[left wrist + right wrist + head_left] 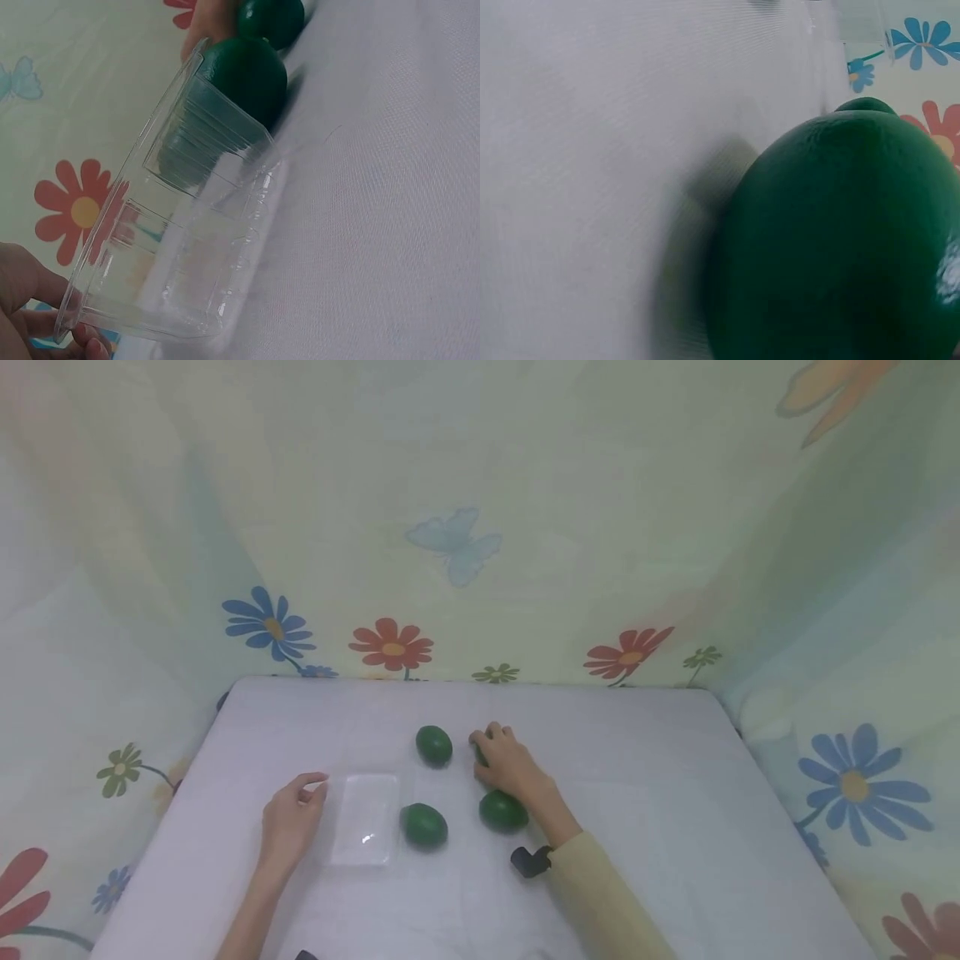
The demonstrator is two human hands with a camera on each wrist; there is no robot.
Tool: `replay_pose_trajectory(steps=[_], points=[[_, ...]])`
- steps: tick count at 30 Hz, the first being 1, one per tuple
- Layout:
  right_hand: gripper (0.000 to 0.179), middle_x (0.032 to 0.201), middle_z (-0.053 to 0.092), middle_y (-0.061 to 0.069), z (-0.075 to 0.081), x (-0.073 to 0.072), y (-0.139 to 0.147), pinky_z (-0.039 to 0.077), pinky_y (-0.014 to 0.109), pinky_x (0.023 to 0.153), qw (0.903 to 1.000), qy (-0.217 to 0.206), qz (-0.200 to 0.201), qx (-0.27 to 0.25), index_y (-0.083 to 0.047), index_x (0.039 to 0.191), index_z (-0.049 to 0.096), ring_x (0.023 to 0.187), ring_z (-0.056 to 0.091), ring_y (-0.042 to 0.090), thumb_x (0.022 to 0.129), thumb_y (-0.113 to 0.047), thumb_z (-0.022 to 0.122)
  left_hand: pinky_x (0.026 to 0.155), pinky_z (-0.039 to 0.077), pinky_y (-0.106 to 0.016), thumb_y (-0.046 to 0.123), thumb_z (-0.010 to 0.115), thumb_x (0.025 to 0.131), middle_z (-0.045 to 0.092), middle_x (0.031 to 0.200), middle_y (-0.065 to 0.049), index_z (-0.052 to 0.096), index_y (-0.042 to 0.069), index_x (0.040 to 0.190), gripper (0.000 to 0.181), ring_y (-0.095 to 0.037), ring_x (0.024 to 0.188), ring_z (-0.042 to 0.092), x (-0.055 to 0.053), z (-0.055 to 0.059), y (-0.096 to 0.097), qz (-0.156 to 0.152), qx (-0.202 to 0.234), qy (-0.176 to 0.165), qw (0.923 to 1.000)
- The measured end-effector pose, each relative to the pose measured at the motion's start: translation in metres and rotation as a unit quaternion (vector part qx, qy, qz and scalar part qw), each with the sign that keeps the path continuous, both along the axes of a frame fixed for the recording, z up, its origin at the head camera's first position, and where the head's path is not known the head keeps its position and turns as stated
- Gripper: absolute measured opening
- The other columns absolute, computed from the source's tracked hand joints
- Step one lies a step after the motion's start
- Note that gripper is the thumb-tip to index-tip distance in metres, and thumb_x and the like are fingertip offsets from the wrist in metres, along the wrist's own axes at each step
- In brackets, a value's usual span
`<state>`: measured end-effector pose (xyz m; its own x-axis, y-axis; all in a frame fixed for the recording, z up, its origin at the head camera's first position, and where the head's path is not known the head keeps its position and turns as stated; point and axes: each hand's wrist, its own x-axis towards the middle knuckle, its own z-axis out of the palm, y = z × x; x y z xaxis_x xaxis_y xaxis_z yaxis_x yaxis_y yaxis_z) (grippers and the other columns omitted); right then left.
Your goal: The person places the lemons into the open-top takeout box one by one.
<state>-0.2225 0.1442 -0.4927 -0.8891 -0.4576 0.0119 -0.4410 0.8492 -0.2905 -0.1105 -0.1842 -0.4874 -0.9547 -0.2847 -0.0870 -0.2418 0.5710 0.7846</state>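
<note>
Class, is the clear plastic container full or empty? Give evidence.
Empty: the clear container shows nothing inside; the nearest green fruit lies outside.

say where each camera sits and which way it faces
Head: worn on the head, facing forward and down at the white table; shows left grip, right grip, forearms.
Left wrist: worn there, facing the clear container; shows left grip.
Right wrist: worn there, facing one green fruit close up; grip not plainly visible.
Head and left wrist share the container.

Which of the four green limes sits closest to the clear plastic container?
The near-left lime, just right of the clear plastic container. The other three lie farther from it, one of them under the right hand.
</note>
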Motion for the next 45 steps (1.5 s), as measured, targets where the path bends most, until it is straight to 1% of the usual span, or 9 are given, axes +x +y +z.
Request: replay_pose_trajectory(steps=[6,14,20,23,26,32,38,41,45], points=[[0.039,0.119,0.056,0.014,0.006,0.002,-0.008,0.055,0.038,0.075,0.9996,0.027,0.002,-0.007,-0.01,0.133,0.061,0.103,0.054,0.028,0.095,-0.013,0.07,0.058,0.048,-0.03,0.021,0.055,0.105,0.068,0.103,-0.025,0.063,-0.001,0.133,0.037,-0.023,0.074,0.063,0.002,0.001,-0.005,0.0,0.001,-0.008,1.0],[0.041,0.126,0.056,0.014,0.035,0.015,-0.017,0.056,0.035,0.071,0.9983,0.052,0.021,-0.016,-0.013,0.136,0.06,0.106,0.055,0.028,0.096,-0.015,0.071,0.058,0.049,-0.03,0.021,0.054,0.106,0.068,0.105,-0.026,0.062,-0.001,0.134,0.037,-0.021,0.073,0.062,0.002,0.003,-0.009,-0.006,0.005,-0.005,1.0],[0.039,0.127,0.057,0.014,0.06,0.032,-0.03,0.057,0.034,0.073,0.9936,0.092,0.06,-0.027,-0.012,0.134,0.061,0.108,0.055,0.028,0.096,-0.015,0.07,0.059,0.049,-0.029,0.023,0.053,0.105,0.067,0.104,-0.025,0.062,0.0,0.135,0.038,-0.021,0.073,0.061,0.001,0.003,-0.01,0.004,0.002,-0.012,0.9999],[0.04,0.126,0.058,0.015,0.067,0.038,-0.04,0.056,0.031,0.07,0.99,0.109,0.085,-0.026,-0.012,0.134,0.06,0.107,0.055,0.027,0.096,-0.015,0.071,0.06,0.049,-0.029,0.023,0.053,0.105,0.067,0.105,-0.023,0.062,0.001,0.135,0.038,-0.021,0.074,0.061,0.0,0.003,-0.011,0.008,0.004,-0.015,0.9999],[0.04,0.126,0.057,0.014,0.071,0.04,-0.056,0.056,0.03,0.068,0.9882,0.11,0.104,-0.024,-0.012,0.134,0.06,0.106,0.056,0.026,0.096,-0.017,0.072,0.061,0.049,-0.029,0.023,0.054,0.105,0.067,0.105,-0.023,0.063,0.001,0.134,0.037,-0.022,0.076,0.062,-0.003,0.001,-0.01,0.004,0.007,-0.011,0.9999],[0.042,0.126,0.056,0.009,0.067,0.04,-0.093,0.055,0.025,0.071,0.9893,0.075,0.124,-0.009,-0.018,0.138,0.06,0.106,0.054,0.021,0.097,-0.022,0.071,0.062,0.049,-0.029,0.021,0.054,0.104,0.068,0.106,-0.023,0.062,0.001,0.135,0.038,-0.022,0.078,0.063,-0.005,-0.003,-0.006,-0.021,0.012,-0.01,0.9997],[0.042,0.123,0.056,0.005,0.054,0.041,-0.124,0.044,0.017,0.06,0.9861,0.057,0.156,0.005,-0.021,0.139,0.059,0.1,0.053,0.017,0.099,-0.025,0.07,0.064,0.049,-0.029,0.018,0.055,0.103,0.068,0.104,-0.02,0.059,0.001,0.138,0.04,-0.022,0.078,0.063,-0.004,-0.003,-0.002,-0.03,0.005,-0.017,0.9994],[0.041,0.12,0.056,0.004,0.047,0.043,-0.134,0.044,0.016,0.063,0.983,0.054,0.175,0.011,-0.021,0.138,0.06,0.098,0.053,0.016,0.098,-0.023,0.07,0.064,0.051,-0.029,0.019,0.054,0.103,0.068,0.104,-0.02,0.058,0.001,0.139,0.04,-0.021,0.079,0.064,-0.003,-0.002,-0.001,-0.033,0.0,-0.019,0.9993],[0.039,0.114,0.057,0.002,0.034,0.045,-0.143,0.045,0.016,0.069,0.9771,0.069,0.2,0.025,-0.022,0.134,0.062,0.095,0.054,0.014,0.096,-0.022,0.071,0.064,0.051,-0.03,0.019,0.055,0.103,0.068,0.104,-0.021,0.058,0.001,0.139,0.04,-0.022,0.079,0.064,0.0,-0.001,0.0,-0.031,-0.004,-0.018,0.9993]])
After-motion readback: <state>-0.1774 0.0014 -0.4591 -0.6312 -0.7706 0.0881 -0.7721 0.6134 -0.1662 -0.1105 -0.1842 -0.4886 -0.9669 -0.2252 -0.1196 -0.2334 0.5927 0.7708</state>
